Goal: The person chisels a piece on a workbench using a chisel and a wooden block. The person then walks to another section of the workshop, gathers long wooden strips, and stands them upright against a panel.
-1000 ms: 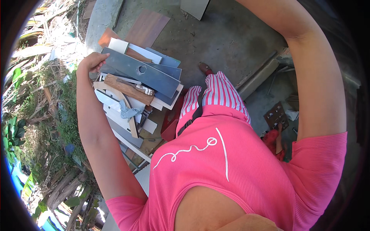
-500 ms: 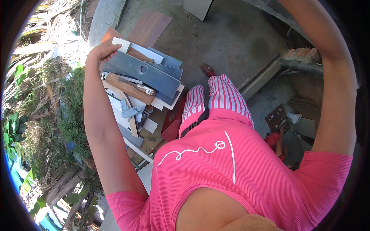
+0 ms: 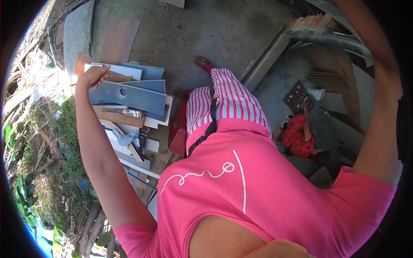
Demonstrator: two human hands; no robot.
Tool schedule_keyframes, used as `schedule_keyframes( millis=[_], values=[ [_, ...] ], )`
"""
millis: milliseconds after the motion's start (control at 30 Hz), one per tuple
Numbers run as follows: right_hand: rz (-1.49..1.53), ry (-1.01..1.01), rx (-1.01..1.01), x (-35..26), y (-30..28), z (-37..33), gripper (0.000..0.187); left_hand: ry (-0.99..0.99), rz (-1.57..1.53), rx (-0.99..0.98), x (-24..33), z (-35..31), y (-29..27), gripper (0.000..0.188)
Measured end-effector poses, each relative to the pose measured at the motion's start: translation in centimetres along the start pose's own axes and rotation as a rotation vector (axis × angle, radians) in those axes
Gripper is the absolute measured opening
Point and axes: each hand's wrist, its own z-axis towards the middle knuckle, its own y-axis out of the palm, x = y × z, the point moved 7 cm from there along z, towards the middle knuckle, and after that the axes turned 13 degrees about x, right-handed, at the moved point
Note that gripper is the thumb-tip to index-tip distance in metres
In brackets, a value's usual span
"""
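The fingers (image 3: 102,75) of the left hand (image 3: 91,78) are bent inward, with the thumb laid near the index finger. Whether an edge is pinched by them or nothing is held cannot be told, because the boards behind are partly covered by the hand. Compared with one second ago, the hand is shifted from the end of the grey panel (image 3: 142,97) toward the white board (image 3: 134,72). The panel, with a ragged hole in it, is still left on top of the pile, so by this shift it is judged not to be carried away.

Below the panel, a rough wooden block (image 3: 112,115) and a crumpled grey-blue cloth (image 3: 127,139) are seen among white strips. Beside the pile, near the striped trousers (image 3: 241,96), a red container (image 3: 176,134) is placed. Beyond the pile, a brown board (image 3: 120,41) is laid on the concrete floor (image 3: 172,43).

The right hand is not shown; only its forearm is seen, cut off at the upper right. On that side, a co-worker in red (image 3: 296,134) is now shown more fully, with one hand reached to a dark brown panel (image 3: 297,98).
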Motion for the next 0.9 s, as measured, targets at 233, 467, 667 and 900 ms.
schedule_keyframes(
  millis=[233,467,667,900],
  values=[
    [0.046,-0.058,-0.024,0.8,3.3,-0.3,0.035,0.054,0.084,-0.043,4.1,1.2,3.7,0.046],
    [0.068,-0.103,-0.010,-0.8,4.4,-0.3,0.035,0.051,0.087,-0.055,2.5,0.5,6.0,0.045],
    [0.066,-0.086,-0.002,8.7,13.7,5.1,0.034,0.059,0.068,-0.090,2.4,0.5,7.4,0.044],
    [0.042,-0.022,0.004,6.5,13.0,5.3,0.034,-0.063,-0.019,-0.084,-3.0,-1.5,8.1,0.042]
  ],
)
